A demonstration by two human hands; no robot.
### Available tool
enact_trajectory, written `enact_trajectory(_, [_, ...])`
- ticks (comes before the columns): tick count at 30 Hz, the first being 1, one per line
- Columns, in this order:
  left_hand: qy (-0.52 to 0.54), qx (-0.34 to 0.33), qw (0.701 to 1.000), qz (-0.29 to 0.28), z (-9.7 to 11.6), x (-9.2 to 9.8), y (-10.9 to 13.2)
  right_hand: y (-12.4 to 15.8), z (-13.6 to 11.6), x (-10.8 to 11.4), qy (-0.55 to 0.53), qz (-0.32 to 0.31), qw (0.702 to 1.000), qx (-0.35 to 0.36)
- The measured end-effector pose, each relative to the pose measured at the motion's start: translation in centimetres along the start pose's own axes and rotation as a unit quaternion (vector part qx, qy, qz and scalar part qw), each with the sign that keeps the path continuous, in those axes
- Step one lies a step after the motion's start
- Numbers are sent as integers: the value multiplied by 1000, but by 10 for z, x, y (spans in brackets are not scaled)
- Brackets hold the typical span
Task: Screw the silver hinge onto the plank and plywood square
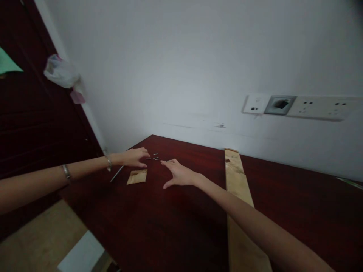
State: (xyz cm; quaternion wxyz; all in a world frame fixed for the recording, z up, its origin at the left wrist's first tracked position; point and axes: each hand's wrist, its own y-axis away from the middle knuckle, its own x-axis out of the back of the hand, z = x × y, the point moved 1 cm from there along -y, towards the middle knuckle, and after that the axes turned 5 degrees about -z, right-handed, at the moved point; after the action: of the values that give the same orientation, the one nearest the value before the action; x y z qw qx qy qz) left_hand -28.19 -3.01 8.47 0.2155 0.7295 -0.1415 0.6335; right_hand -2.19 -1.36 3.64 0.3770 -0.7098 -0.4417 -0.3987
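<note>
Both my hands reach over a dark red tabletop (181,211). My left hand (133,156) has its fingers spread, with nothing visible in it. Just past its fingertips lie several small thin metal pieces (155,158), possibly nails or screws; they are too small to name surely. My right hand (180,173) is to the right of these pieces, thumb and fingers apart, holding nothing that I can see. A small square piece of wood (137,176) lies between the hands, nearer to me. Beside my left wrist a thin metal rod (117,173) lies near the table's left edge.
A long wooden board (236,177) lies across the table under my right forearm. White wall sockets (312,107) are set above the table's back edge. At lower left is a white box (82,251), below the table's edge. A plastic bag (61,71) hangs by the dark door (34,105).
</note>
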Motion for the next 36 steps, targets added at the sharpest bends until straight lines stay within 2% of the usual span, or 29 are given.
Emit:
enact_trajectory(4, [35, 51, 995, -78, -4, -21, 34, -47, 4, -32, -30, -34, 999, 18])
enact_trajectory(9, [45, 77, 988, -123, -9, -40, 51, -79, 5, -57, -32, -50, 998, 9])
enact_trajectory(15, [47, 47, 988, -139, -6, -50, 48, -88, 6, -66, -14, -50, 999, -15])
enact_trajectory(23, [82, 44, 987, -133, -8, -48, 43, -93, 12, -73, -48, 5, 999, -22])
enact_trajectory(30, [51, 23, 994, -91, -3, -43, 34, -89, 8, -59, -46, 23, 999, -10])
enact_trajectory(33, [22, -11, 999, -46, 6, -30, 19, -72, 16, -42, -39, 49, 998, -20])
enact_trajectory(36, [7, -51, 999, -2, 22, -8, -5, -44, 28, -19, -35, 81, 995, -36])
